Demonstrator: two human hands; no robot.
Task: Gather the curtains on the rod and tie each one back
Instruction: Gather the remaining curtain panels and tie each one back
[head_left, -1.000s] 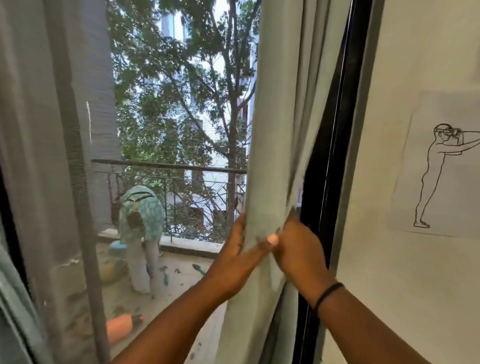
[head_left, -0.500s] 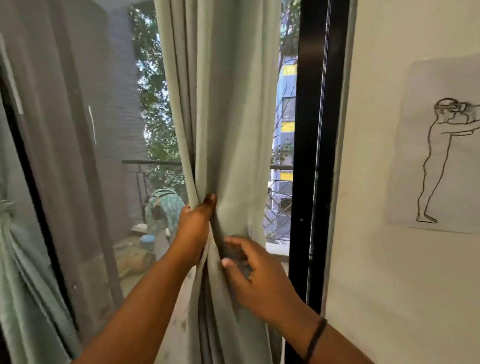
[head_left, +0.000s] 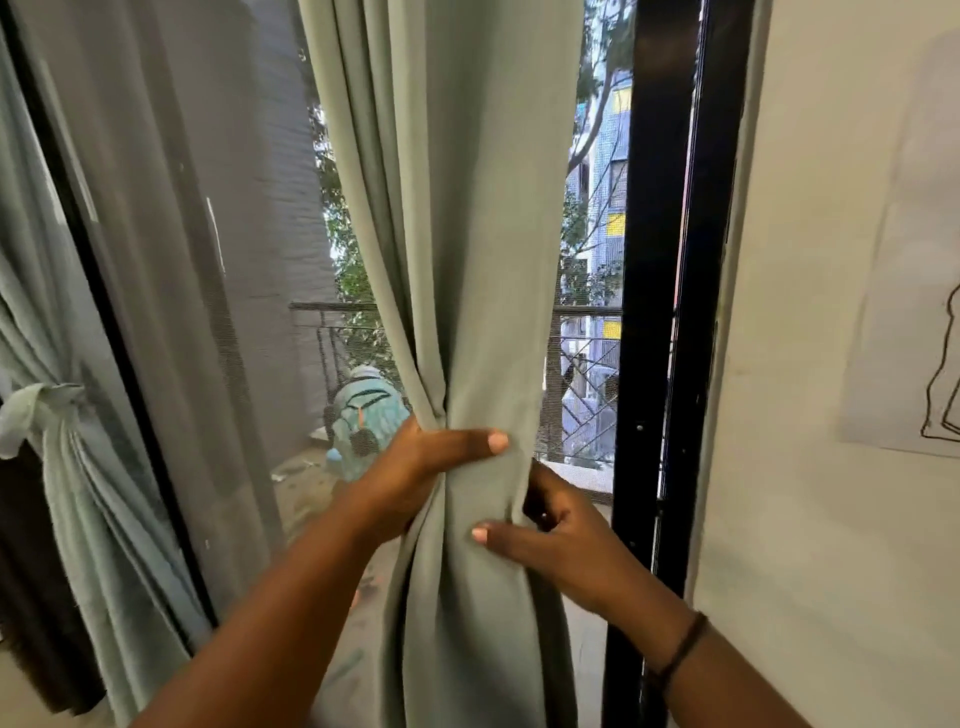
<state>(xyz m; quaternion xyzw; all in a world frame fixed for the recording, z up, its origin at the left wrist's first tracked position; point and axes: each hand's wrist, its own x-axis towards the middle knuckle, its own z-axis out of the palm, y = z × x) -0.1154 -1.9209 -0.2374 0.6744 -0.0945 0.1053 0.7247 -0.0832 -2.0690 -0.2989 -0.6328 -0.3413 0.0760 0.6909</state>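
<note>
A pale green curtain (head_left: 467, 234) hangs in the middle of the window, pinched into a narrow waist at hand height. My left hand (head_left: 415, 467) wraps around that waist from the left, thumb across the front. My right hand (head_left: 550, 535) grips the curtain's right edge just below, thumb pressed on the front folds. At the far left a second green curtain (head_left: 98, 499) hangs gathered, with a knotted tie-back (head_left: 36, 405) around it. The rod is out of view.
A black window frame (head_left: 670, 312) stands right of the curtain, with a cream wall (head_left: 810, 519) and a paper drawing (head_left: 930, 312) beyond. A sheer grey screen (head_left: 182, 260) covers the left pane. Outside, a person (head_left: 369, 415) bends over on the balcony behind a railing (head_left: 332, 306).
The curtain has been pulled left from against the frame into a bunched column. My left hand now circles it fully, and my right hand has closed on its right edge.
</note>
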